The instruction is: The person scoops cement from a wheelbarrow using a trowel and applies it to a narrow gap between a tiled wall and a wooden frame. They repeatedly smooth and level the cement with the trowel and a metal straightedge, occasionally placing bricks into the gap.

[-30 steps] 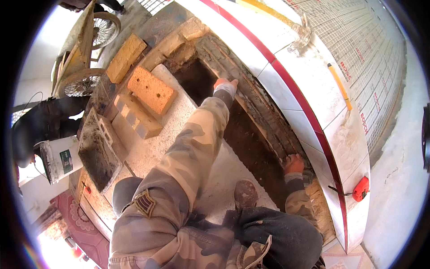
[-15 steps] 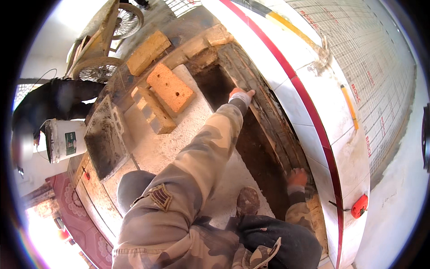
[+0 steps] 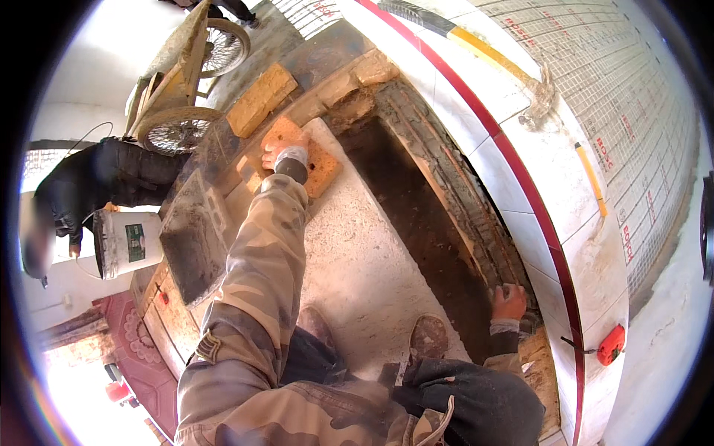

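My left hand (image 3: pixel 286 146) is closed over an orange brick (image 3: pixel 323 171) with small holes, its fingers around the upper part. The brick lies on the pale slab beside a second, yellowish brick (image 3: pixel 248 169), partly hidden. Far to my right, my right hand (image 3: pixel 509 301) rests with curled fingers at the mortar-covered ledge (image 3: pixel 446 186) along the trench. Whatever its fingers grip is hidden. Between my hands runs the long dark trench (image 3: pixel 416 230).
A yellow brick (image 3: pixel 260 99) lies beyond. At left are a black mortar trough (image 3: pixel 195 241), a white bucket (image 3: pixel 126 241), a bent-over person (image 3: pixel 111 171) and a wheelbarrow (image 3: pixel 175 67). A yellow-handled hammer (image 3: pixel 491 52) and red tape measure (image 3: pixel 611 345) lie on the tiled ledge.
My left hand has left the trench's far edge and moved left onto the orange brick. My right hand stays at the near end of the ledge. The view has shifted slightly.
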Demonstrator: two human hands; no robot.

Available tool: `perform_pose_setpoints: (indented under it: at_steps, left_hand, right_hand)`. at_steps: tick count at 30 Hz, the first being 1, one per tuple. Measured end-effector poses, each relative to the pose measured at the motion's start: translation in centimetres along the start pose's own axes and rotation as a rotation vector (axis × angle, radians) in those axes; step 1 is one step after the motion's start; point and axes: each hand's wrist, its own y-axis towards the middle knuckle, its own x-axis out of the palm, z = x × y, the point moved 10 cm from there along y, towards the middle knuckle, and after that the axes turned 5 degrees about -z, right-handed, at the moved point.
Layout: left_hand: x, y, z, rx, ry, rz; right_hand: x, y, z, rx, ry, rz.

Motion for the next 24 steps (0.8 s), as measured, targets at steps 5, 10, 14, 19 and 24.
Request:
perform_pose_setpoints:
  at_steps: [5,10,14,19,24]
  left_hand:
    - [2.0,1.5,-0.6,-0.142,-0.041,0.075]
    - [0.8,-1.7,3.7,0.179,-0.114,-0.033]
    - [1.8,-9.0,11.5,0.961,-0.089,-0.136]
    - [3.3,-19.8,17.1,1.36,0.185,-0.078]
    - [5.2,-21.8,20.0,1.455,0.229,-0.085]
  right_hand:
    - [-2.4,-1.3,-4.5,-0.076,0.183,0.035]
    - [-2.7,-3.2,-4.2,-0.045,0.233,0.038]
    - [-1.6,-4.5,-4.4,-0.011,0.3,-0.026]
    - [-1.2,-4.7,-5.2,0.009,0.353,-0.058]
    - [-1.6,-6.0,-3.7,0.032,0.332,-0.058]
